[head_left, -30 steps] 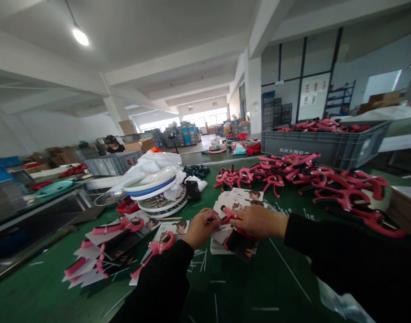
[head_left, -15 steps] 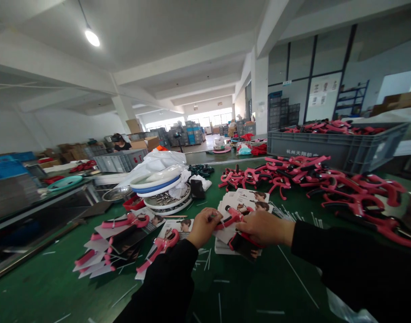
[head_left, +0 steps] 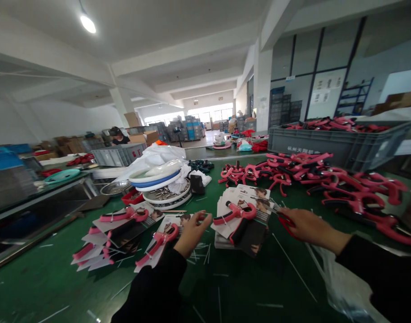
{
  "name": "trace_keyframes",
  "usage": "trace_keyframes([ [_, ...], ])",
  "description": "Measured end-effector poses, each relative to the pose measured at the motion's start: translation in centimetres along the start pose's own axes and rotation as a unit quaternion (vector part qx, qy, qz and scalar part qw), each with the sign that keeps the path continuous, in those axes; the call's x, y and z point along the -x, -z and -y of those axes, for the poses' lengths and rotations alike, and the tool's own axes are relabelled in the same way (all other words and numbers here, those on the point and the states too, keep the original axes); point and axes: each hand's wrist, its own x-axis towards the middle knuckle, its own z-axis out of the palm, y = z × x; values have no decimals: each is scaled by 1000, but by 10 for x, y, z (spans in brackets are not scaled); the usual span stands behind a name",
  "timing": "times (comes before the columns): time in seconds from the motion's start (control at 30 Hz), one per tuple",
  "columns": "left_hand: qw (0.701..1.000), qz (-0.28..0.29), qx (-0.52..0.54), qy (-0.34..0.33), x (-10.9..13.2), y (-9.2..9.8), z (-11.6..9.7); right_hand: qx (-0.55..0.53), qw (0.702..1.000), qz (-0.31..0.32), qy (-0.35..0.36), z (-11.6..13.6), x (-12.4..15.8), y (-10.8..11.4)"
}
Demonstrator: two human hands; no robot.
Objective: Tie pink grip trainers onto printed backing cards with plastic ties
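A pink-and-black spring clamp [head_left: 235, 213] lies tied on a printed card, on top of a card stack [head_left: 222, 242]. Just left of it is my left hand [head_left: 194, 231], its fingers loosely curled with a gap between them and nothing visible in them. My right hand [head_left: 308, 226], to the right of the stack, is closed around red-handled snips [head_left: 286, 224]. Their metal tip points left toward the cards, and their exact kind is partly hidden by my fingers. Another carded clamp [head_left: 158, 244] lies beside my left forearm.
A pile of carded clamps [head_left: 107, 242] is at left. Loose clamps [head_left: 353, 193] heap before a grey crate [head_left: 321, 144] at right. White cable ties [head_left: 202, 253] litter the green table [head_left: 239, 291]. Stacked round trays [head_left: 165, 197] stand behind. Farther back is a person [head_left: 118, 137].
My right hand has drawn back right from the clamp with the snips. My left hand has let go at the clamp and moved left and down. The clamp stays on the stack.
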Motion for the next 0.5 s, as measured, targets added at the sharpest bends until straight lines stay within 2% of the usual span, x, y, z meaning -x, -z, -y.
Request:
trace_keyframes([
  [0.1, 997, 46, -23, -59, 0, -25, -3, 7, 1000, 7, -27, 7, 5, -7],
  [0.27, 993, 16, -34, -111, -3, -35, -4, -4, 996, 30, -81, 7, 9, -14],
  [0.4, 992, -40, -3, -118, 5, -22, -6, -20, 995, 47, -85, 2, 7, -24],
  [0.5, 991, -86, 31, -94, 18, 11, -4, -34, 995, 50, -73, -1, 6, -32],
])
